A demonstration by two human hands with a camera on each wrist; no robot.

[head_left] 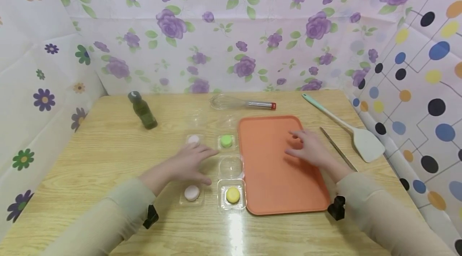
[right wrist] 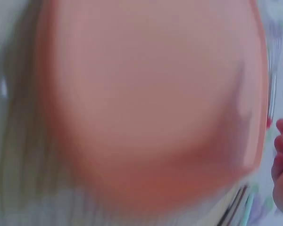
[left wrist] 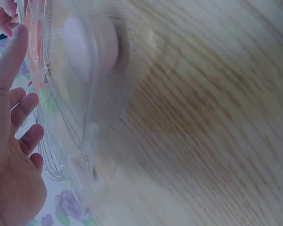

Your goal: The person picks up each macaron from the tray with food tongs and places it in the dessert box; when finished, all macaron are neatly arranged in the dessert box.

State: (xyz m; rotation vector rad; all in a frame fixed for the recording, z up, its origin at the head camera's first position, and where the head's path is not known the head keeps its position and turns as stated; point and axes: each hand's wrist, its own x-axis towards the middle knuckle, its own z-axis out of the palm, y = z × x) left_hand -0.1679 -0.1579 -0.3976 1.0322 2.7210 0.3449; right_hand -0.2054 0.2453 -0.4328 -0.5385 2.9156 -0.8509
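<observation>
My left hand (head_left: 185, 163) hovers with spread fingers over small clear plastic boxes, holding nothing. A pale pink macaron (head_left: 192, 193) lies just in front of it, and another pale macaron (head_left: 193, 139) shows past its knuckles. To its right are a green macaron (head_left: 226, 141) and a yellow macaron (head_left: 232, 195), each in a clear box with the lid folded back. In the left wrist view, one pale macaron (left wrist: 90, 47) appears close up behind clear plastic. My right hand (head_left: 312, 151), fingers loosely bent and empty, is above the right side of an orange tray (head_left: 274, 183).
Behind the boxes and tray lies a whisk (head_left: 242, 103) with a red-tipped handle. A dark green bottle (head_left: 143, 110) is at the back left. On the right are a thin dark stick (head_left: 337, 147) and a white spatula (head_left: 366, 143). Patterned cloths border the wooden table (head_left: 115, 147).
</observation>
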